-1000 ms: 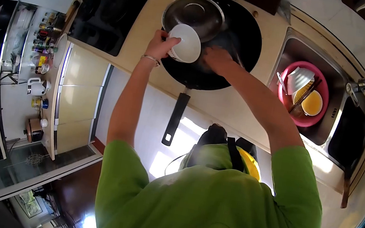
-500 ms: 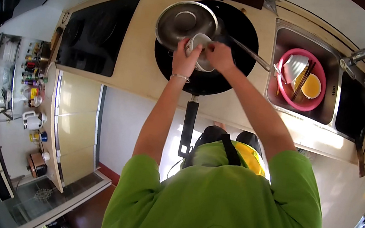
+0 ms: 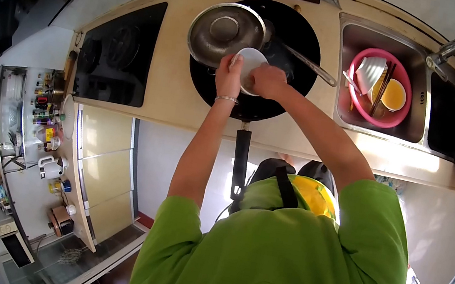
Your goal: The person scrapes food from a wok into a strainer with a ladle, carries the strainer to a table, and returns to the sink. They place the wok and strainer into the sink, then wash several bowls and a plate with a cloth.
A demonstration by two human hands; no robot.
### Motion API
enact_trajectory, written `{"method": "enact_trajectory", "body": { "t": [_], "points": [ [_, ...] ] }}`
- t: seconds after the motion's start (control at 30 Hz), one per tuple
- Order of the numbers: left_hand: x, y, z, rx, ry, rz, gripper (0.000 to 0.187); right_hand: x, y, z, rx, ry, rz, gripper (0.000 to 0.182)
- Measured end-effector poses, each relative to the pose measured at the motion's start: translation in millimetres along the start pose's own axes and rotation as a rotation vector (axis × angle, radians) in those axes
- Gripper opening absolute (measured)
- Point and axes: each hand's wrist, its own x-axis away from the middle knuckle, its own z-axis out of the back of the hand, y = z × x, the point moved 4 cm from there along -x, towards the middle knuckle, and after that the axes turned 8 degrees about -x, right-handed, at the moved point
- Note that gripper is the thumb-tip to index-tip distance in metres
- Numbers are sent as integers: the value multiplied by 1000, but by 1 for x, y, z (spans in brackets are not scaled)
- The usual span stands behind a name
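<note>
My left hand (image 3: 229,77) is closed around the side of a small white bowl (image 3: 251,58), held above the black wok (image 3: 302,29). My right hand (image 3: 268,81) has its fingers bent in at the bowl's mouth. Whatever those fingers may hold is hidden. Left of the bowl a round grey metal lid or basin (image 3: 220,35), with a ring in its middle, overlaps the wok's rim. A long metal utensil handle (image 3: 314,65) reaches over the wok's right side; its head is hard to make out. The wok's black handle (image 3: 241,156) points toward my body.
At right, a metal sink (image 3: 424,84) holds a pink basin (image 3: 385,120) with bowls (image 3: 393,97) and chopsticks (image 3: 383,89). Its faucet (image 3: 453,50) stands behind. A black glass cooktop (image 3: 119,53) lies at left on the counter (image 3: 167,61). Shelves with jars and a kettle (image 3: 51,167) are far left.
The white bowl has tilted, so more of its inside faces me. My right hand has moved slightly lower at its mouth. The whole view has shifted a little.
</note>
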Motion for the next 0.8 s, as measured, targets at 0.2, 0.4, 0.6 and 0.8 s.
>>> {"method": "enact_trajectory", "body": {
  "t": [0.2,0.4,0.6,0.8],
  "points": [
    [6,-5,-14,255,-54,168,45,-25,12,3,-295,536,-188,19],
    [-6,-23,-3,498,-144,324,48,-12,-5,-6,-741,7,230,25],
    [2,-4,5,202,53,31,41,-6,0,-8,-34,23,120,20],
    [18,2,-8,436,-67,327,46,-29,-2,12,-368,523,-109,24]
  ]
}}
